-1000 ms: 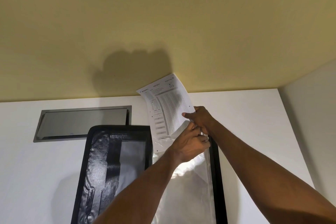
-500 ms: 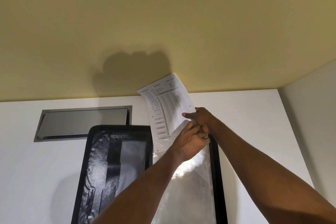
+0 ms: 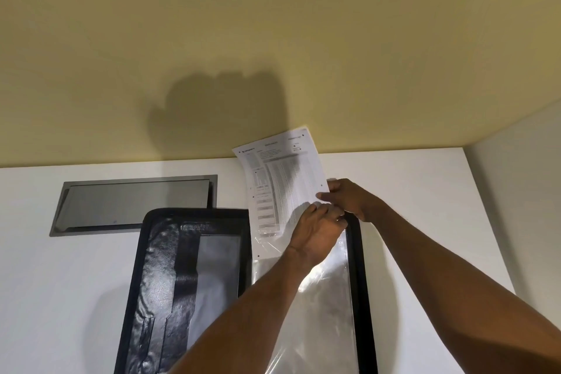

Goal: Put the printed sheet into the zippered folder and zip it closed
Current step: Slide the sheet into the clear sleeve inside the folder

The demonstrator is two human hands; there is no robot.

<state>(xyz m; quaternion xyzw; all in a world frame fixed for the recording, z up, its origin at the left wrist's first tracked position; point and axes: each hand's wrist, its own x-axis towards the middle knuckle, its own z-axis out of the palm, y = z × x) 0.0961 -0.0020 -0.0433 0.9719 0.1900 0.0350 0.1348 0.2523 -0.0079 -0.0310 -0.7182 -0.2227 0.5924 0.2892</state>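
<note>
A black zippered folder (image 3: 158, 267) lies open on the white table, its left half dark with pockets, its right half covered by a clear plastic sleeve (image 3: 321, 297). The printed sheet (image 3: 282, 179) stands up from the sleeve's far end, its lower part inside the plastic. My right hand (image 3: 349, 197) pinches the sheet's right edge. My left hand (image 3: 318, 231) grips the sleeve's top edge just below it, the two hands touching.
A grey metal cable hatch (image 3: 130, 203) is set into the white table (image 3: 60, 282) left of the folder's far end. A yellow wall (image 3: 273, 39) rises behind the table. A white wall (image 3: 522, 206) closes off the right side.
Almost nothing has moved. Both hands stay at the sleeve's top edge; the sheet keeps its tilt and height.
</note>
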